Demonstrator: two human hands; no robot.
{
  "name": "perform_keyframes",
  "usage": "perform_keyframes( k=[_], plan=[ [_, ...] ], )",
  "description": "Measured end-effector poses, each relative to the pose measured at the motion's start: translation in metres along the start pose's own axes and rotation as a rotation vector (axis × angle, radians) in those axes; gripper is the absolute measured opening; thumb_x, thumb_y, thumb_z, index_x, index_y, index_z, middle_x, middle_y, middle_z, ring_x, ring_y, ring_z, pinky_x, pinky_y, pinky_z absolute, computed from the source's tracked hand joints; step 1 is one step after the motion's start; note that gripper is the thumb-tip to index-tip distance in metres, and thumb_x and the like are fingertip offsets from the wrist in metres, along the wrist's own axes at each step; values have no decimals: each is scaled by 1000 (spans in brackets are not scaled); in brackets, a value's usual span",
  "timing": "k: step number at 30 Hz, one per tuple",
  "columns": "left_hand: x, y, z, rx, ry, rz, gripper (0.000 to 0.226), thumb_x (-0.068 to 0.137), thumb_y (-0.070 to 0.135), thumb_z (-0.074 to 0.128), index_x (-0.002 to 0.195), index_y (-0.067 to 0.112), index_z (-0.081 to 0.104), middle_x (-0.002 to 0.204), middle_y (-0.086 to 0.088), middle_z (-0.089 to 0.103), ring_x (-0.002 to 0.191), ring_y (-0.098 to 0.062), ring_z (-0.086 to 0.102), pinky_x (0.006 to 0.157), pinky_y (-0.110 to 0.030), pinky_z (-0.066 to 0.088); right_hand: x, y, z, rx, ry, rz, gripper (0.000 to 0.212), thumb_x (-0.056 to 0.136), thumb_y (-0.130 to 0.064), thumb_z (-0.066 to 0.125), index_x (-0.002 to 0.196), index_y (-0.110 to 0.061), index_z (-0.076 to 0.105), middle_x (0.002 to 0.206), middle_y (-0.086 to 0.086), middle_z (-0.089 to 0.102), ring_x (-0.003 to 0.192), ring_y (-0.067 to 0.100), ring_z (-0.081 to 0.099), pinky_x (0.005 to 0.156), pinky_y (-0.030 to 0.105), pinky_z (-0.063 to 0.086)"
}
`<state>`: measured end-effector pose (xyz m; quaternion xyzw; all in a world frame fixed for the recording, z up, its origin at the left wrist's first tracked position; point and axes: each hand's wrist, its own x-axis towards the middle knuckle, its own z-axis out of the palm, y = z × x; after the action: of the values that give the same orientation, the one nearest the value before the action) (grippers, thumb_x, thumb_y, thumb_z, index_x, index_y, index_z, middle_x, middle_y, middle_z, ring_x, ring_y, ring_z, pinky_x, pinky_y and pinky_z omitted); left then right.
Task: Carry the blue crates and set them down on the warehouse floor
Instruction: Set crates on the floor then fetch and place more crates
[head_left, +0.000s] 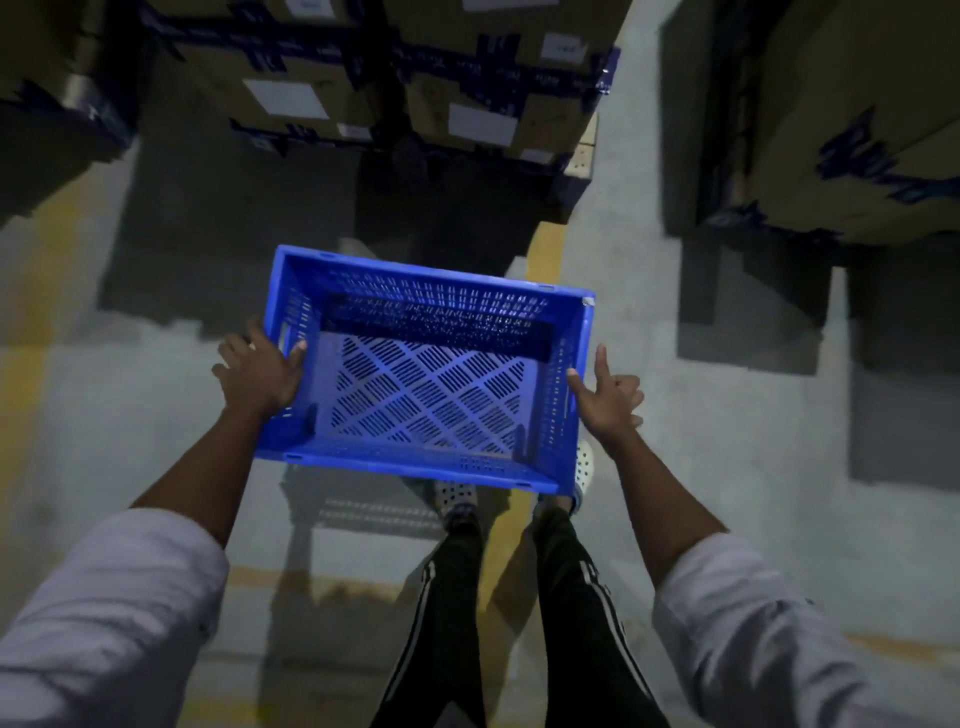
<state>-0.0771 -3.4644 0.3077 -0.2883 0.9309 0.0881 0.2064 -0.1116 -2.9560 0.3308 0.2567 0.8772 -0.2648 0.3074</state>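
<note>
Floor (727, 415) is spreading grey under me, with taped boxes (467, 78) stacked ahead. Between them and my legs the crate (431, 273) is hanging empty above the floor, throwing its shadow there, not yet down. My left hand (260, 374) is gripping its left wall, thumb hooked inside. My right hand (608, 397) is touching the right wall with its thumb, forefinger pointing out; whether it is truly holding I cannot tell. With so weak a hold, that side could slip and drop onto my shoes (457, 493) just beneath.

boxes: taped cardboard boxes (457, 78) stacked ahead | right: another box (852, 145) | floor: yellow line (544, 249)
</note>
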Motion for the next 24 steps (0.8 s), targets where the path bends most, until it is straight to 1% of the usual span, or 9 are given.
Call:
perform_keyframes(
  k=[2,5,8,11,13,16,19,21,24],
  plan=[
    [-31,3,-12,-39,-4,56,77,113,53,63,154,-9,44,145,-45,49,134,-62,50,105,-78,46,-30,4,-23,-43,-20,2,87,102,-81,52,175,-48,19,168,14,26,159,39,21,124,68,20],
    [-74,11,-26,-138,-46,108,63,114,51,63,150,0,57,136,-42,59,130,-62,54,106,-74,48,-80,10,-51,-44,-20,-37,78,102,-76,55,171,-42,38,166,12,33,157,37,25,123,63,22],
    [-128,20,-30,-286,-15,183,66,108,64,53,137,7,70,117,-31,75,115,-55,67,101,-65,54,-131,30,-69,-80,-13,-76,63,103,-70,59,160,-44,54,153,9,41,150,34,32,119,60,27],
    [-183,41,-31,-447,5,324,59,109,64,49,118,14,81,97,-14,81,93,-40,76,88,-55,62,-168,60,-80,-116,14,-96,55,101,-69,63,151,-46,62,148,8,43,147,34,33,116,59,30],
    [-208,59,-20,-457,-31,417,63,114,69,45,114,17,80,96,-6,79,93,-36,73,85,-54,61,-187,81,-88,-153,43,-97,54,100,-70,64,148,-46,64,148,8,42,146,33,34,116,59,31],
    [-247,91,-11,-471,-76,511,62,115,72,43,109,20,77,95,-1,74,96,-35,70,87,-57,59,-205,108,-97,-125,71,-132,54,101,-70,64,148,-44,64,150,9,42,147,33,34,115,59,33],
    [-291,131,-25,-494,-64,565,48,117,63,45,97,24,67,82,4,63,88,-39,67,88,-58,55,-215,132,-107,-66,72,-146,53,102,-67,66,148,-42,65,150,10,41,147,34,33,114,57,33],
    [-312,152,-29,-495,-38,576,45,117,64,44,96,28,62,80,7,57,88,-41,65,85,-59,54,-217,152,-115,-29,71,-141,52,102,-65,66,148,-41,65,151,10,40,148,34,32,114,56,33],
    [-337,182,-31,-506,10,626,48,117,66,43,97,29,65,81,8,60,89,-37,65,82,-56,55,-214,186,-136,5,55,-169,51,103,-63,67,148,-40,65,151,12,39,148,35,32,114,56,34]
  ],
)
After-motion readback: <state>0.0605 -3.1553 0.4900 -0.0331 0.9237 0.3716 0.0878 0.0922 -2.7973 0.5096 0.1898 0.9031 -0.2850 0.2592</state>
